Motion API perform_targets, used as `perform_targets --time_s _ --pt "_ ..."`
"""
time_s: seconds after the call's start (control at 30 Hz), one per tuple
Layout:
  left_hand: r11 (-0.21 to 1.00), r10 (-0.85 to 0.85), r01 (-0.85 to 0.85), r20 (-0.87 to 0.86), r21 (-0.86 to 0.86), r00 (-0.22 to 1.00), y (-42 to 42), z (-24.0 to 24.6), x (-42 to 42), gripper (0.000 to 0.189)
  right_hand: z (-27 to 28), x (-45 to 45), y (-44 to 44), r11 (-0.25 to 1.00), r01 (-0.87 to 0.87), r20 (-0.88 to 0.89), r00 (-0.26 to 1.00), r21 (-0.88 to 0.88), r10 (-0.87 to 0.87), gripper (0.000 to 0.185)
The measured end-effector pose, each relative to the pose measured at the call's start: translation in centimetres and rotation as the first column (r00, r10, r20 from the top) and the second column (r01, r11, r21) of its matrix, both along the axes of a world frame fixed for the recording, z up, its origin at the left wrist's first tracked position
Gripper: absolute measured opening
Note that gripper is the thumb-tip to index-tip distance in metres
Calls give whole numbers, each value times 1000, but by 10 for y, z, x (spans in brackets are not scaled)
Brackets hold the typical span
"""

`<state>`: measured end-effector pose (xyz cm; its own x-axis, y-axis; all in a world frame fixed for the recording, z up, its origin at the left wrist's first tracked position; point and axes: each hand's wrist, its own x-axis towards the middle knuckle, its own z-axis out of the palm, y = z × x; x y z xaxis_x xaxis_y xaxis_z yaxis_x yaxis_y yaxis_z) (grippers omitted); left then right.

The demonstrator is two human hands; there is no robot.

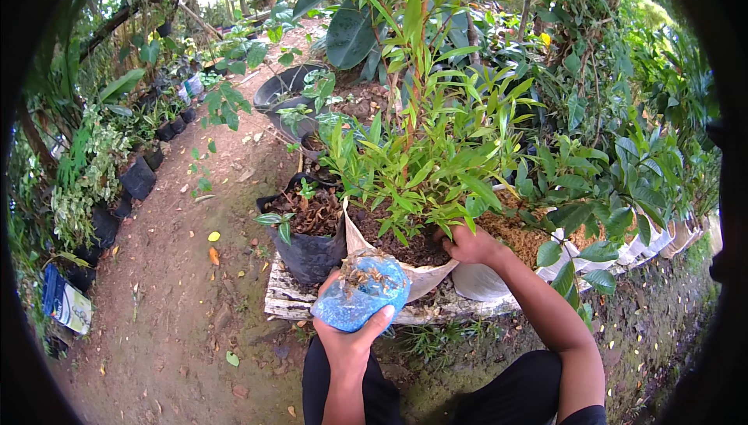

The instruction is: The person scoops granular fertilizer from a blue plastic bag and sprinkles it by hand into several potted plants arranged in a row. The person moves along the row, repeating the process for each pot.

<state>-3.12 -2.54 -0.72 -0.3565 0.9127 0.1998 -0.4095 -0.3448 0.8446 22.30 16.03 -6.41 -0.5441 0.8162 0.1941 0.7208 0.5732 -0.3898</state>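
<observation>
My left hand (353, 331) grips a clear plastic bag of blue granules (365, 290) from below. Dry brown bits lie on the bag's upper side. Before me, a leafy green plant (409, 168) grows in a pale fabric grow bag (429, 279) filled with dark soil (418, 249). At the right rim of that grow bag, my right hand (470, 244) reaches down to the soil. Its fingertips are partly hidden by leaves and the hand itself, so whether they hold anything is unclear.
A black plastic planting bag (310, 252) with dry leaves stands left of the grow bag, both on a weathered white board (286, 293). More pale bags (625, 255) line up to the right. A dirt path (169, 285) runs left, edged by small black pots (137, 178) and a blue-and-white container (67, 299).
</observation>
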Motion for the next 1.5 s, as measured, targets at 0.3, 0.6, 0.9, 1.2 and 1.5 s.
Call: perform_targets --time_s 0.3,0.6,0.9,1.2,1.5 --pt "1000 -7 7 2 8 1000 0 1 1 76 -24 2 8 972 131 73 986 195 -147 40" --pt "1000 -7 7 24 3 1000 1 2 1 76 -9 -2 -4 959 283 140 949 25 -284 56" --pt "1000 -12 12 9 16 1000 1 2 0 75 -34 14 13 915 363 -22 931 177 -365 38" --pt "1000 -5 5 8 9 1000 2 1 2 77 -47 14 17 939 306 -113 950 155 -291 38" --pt "1000 -20 20 -9 8 1000 2 1 1 75 -13 23 7 949 311 -47 948 -57 -314 40"
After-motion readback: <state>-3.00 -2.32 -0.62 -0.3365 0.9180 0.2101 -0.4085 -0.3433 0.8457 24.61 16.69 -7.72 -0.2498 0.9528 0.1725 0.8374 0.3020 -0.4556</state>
